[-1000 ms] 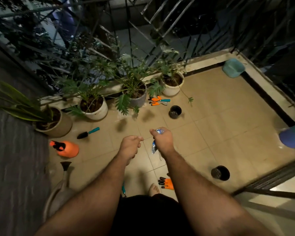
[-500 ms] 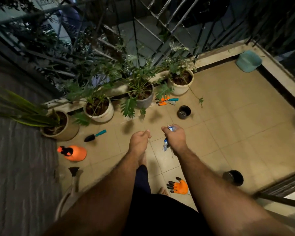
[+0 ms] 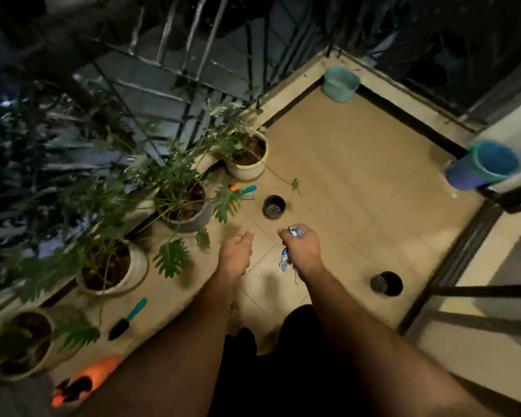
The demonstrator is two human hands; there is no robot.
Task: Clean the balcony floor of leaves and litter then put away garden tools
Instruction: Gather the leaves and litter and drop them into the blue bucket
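My right hand (image 3: 301, 247) grips a crumpled blue-and-silver wrapper (image 3: 284, 260) above the tan tiled floor (image 3: 358, 182); one end pokes out above the fist, the other hangs below. My left hand (image 3: 235, 254) is a loose fist beside it, thumb up, and what it holds, if anything, is hidden. A teal-handled trowel (image 3: 128, 318) lies on the floor at the left. Orange-and-teal pruners (image 3: 242, 191) lie half under leaves near the pots. An orange spray bottle (image 3: 85, 382) lies at the bottom left.
Potted plants (image 3: 247, 158) line the railing along the left. Two small black pots (image 3: 273, 206) (image 3: 386, 283) stand on the tiles. A teal bucket (image 3: 340, 83) sits in the far corner, a blue-and-teal bin (image 3: 483, 165) at the right by a door frame.
The view has swung right and forward, bringing the far corner and the teal bucket nearer. Both hands keep their pose; the right still grips the wrapper. The orange glove has left the view.
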